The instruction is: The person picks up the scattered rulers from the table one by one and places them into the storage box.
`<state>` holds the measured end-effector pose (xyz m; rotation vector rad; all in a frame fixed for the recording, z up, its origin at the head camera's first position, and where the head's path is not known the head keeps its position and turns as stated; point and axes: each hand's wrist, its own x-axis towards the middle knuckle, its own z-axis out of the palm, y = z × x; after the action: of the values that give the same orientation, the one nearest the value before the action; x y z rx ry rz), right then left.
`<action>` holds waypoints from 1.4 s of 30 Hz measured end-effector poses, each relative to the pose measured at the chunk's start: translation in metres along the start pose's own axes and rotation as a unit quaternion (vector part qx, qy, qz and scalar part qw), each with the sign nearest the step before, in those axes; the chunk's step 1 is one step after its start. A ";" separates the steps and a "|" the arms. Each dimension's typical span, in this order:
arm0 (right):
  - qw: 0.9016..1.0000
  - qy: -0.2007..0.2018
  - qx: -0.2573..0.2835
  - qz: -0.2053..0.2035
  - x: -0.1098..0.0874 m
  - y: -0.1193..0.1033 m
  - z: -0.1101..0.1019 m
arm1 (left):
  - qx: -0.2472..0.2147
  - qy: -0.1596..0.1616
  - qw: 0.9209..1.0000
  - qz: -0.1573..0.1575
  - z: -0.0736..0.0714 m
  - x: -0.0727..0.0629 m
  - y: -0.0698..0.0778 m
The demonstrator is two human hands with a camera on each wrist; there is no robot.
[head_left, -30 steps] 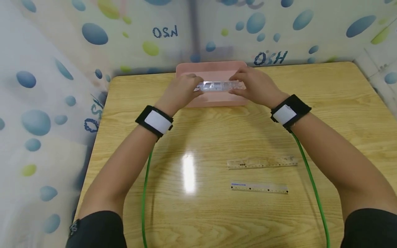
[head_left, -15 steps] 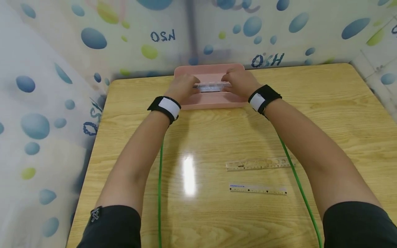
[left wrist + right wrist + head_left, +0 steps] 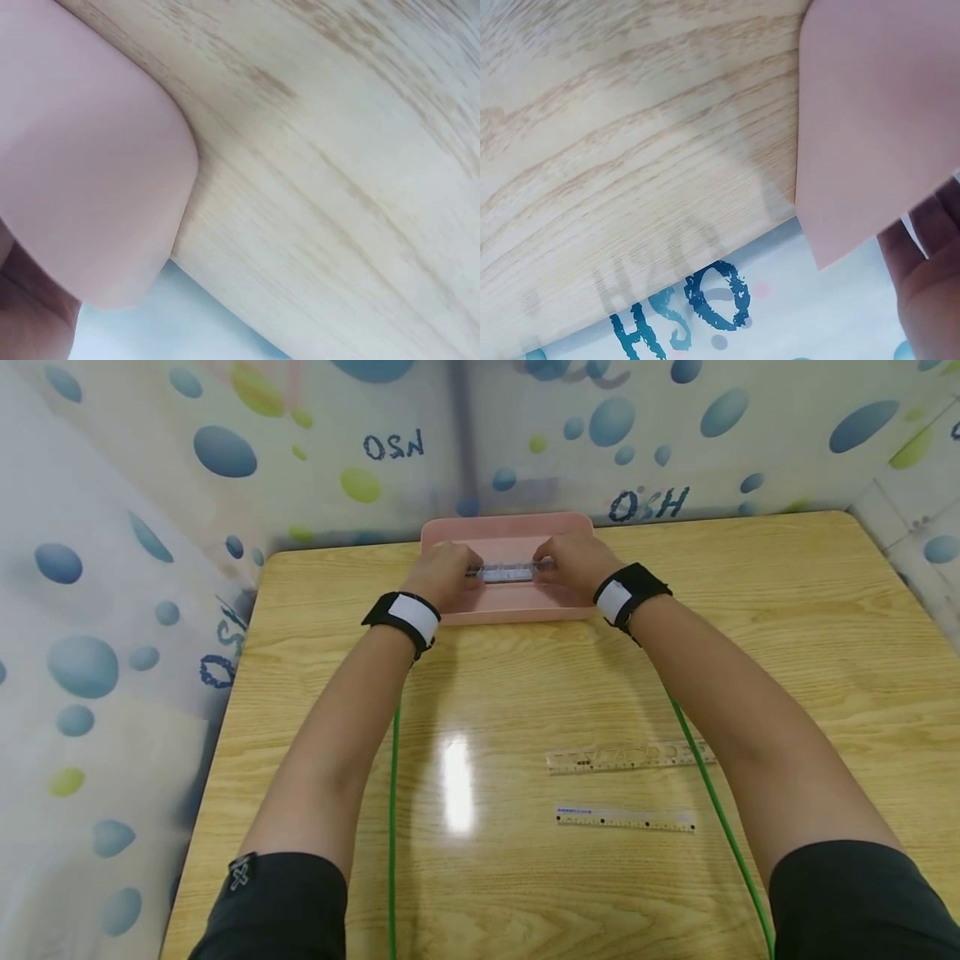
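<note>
Inside a pink tray [image 3: 517, 610] at the table's far edge, both hands hold a clear ruler [image 3: 506, 573] level across it. My left hand [image 3: 441, 574] pinches the ruler's left end, and my right hand [image 3: 576, 562] pinches its right end. The fingers cover both ends, and whether the ruler touches the tray floor cannot be told. In the left wrist view the tray wall [image 3: 105, 172] hides most of the left hand [image 3: 34, 315]. Part of the right hand [image 3: 934, 292] shows beyond the tray wall [image 3: 870, 127] in the right wrist view.
A clear stencil ruler [image 3: 622, 757] lies on the wooden table [image 3: 487, 693], right of the middle. Nearer the front is a shorter ruler [image 3: 626, 818]. Green cables [image 3: 393, 827] trail from both wrists. A patterned wall covering [image 3: 540, 443] stands behind the tray.
The ruler has gone down into the tray with both hands on it. My right hand has shifted left, bringing the hands closer together. The two table rulers stay where they lay.
</note>
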<state>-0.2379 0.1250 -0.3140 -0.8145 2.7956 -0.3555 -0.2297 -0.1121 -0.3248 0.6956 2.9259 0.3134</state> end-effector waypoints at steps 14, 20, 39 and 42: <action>1.000 -0.027 0.010 0.005 0.004 0.009 0.011 | -0.022 -0.026 0.999 -0.038 0.007 0.003 0.001; 1.000 -0.027 0.005 -0.005 -0.001 0.010 0.011 | -0.022 -0.026 0.999 -0.039 0.007 0.003 0.004; 0.995 0.021 -0.002 -0.097 -0.136 -0.034 0.023 | -0.046 0.076 0.987 0.134 0.020 -0.099 0.085; 0.995 0.008 -0.010 -0.095 -0.160 -0.039 0.031 | -0.038 0.052 0.987 0.145 0.030 -0.117 0.103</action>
<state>-0.0784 0.1757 -0.3115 -1.0913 2.7472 -0.3651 -0.0769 -0.0705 -0.3232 1.1264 2.8856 0.5003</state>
